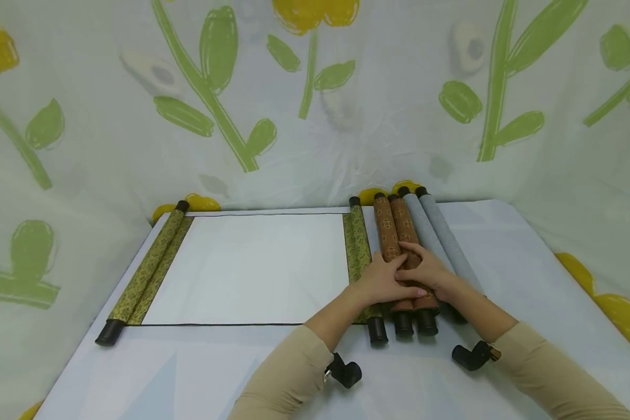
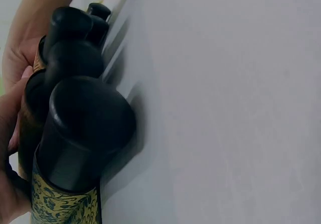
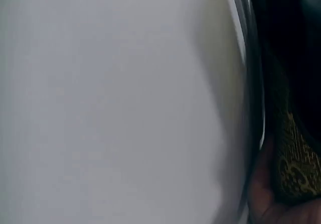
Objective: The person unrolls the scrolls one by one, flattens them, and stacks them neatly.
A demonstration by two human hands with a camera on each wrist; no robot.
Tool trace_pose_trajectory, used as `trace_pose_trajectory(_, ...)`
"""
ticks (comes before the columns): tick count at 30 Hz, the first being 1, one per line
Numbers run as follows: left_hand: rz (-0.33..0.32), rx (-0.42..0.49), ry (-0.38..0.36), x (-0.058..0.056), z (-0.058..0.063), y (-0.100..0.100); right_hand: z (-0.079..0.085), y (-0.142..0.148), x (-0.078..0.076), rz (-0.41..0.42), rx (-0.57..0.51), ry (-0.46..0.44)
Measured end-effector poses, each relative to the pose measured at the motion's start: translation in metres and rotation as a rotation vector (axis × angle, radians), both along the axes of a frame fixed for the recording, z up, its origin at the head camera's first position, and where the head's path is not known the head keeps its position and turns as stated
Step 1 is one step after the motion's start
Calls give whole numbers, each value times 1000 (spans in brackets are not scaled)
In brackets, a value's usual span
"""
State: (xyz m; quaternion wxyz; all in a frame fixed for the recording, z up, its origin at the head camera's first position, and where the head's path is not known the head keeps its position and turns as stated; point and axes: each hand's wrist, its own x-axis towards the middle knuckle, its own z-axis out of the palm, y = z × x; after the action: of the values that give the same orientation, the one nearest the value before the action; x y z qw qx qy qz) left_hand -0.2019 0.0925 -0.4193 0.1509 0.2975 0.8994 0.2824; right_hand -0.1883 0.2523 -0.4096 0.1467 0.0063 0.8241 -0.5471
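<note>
A brown patterned scroll (image 1: pixel 385 224), rolled onto two black-ended rollers side by side, lies in the right half of the head view. My left hand (image 1: pixel 380 281) grips its left roller, thumb lying across toward the right. From the other side my right hand (image 1: pixel 427 271) holds the right roller, its fingers overlapping the left hand. A green-gold scroll lies spread to the left, its white sheet (image 1: pixel 252 268) between a left roller (image 1: pixel 149 262) and a right roller (image 1: pixel 360 233). In the right wrist view, fingers (image 3: pixel 263 186) curl at the brown patterned roll (image 3: pixel 298 174).
A grey-blue scroll (image 1: pixel 446 233) with two rollers lies directly right of the brown one. All rest on a pale table (image 1: pixel 509 262) backed by a flower-printed curtain (image 1: pixel 378 116). Black wrist-worn devices (image 1: pixel 345 371) hang below the sleeves. Black roller ends (image 2: pixel 93 118) crowd the left wrist view.
</note>
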Motion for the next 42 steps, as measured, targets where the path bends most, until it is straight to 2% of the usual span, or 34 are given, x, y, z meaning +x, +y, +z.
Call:
trace_pose_trajectory(3,25,55,-5,3,-2,1,-1,-4,3,-69,-68,-26)
trace_pose_trajectory(7,95,197,-51,8,-3,1,1,-6,7,-128,-88,-23)
trace_pose_trajectory(11,167,385,-128,13,-1,1,9,-7,12,-138,-123,39)
trace_pose_trajectory(14,182,501,-161,16,2,-1,17,-9,17,-138,-126,83)
trace_pose_trajectory(16,181,548,-186,18,6,-5,23,-11,19,-136,-107,99)
trace_pose_trajectory(22,174,578,-287,21,24,-21,37,-18,24,-112,-82,137)
trace_pose_trajectory(28,142,642,-353,21,35,-44,50,-30,27,-61,-230,122)
trace_pose_trajectory(34,145,645,-321,23,42,-67,58,-43,26,-16,-332,100)
trace_pose_trajectory(38,173,640,-315,25,44,-79,61,-49,26,1,-325,112)
trace_pose_trajectory(42,179,677,-325,26,46,-88,62,-52,26,-1,-300,113)
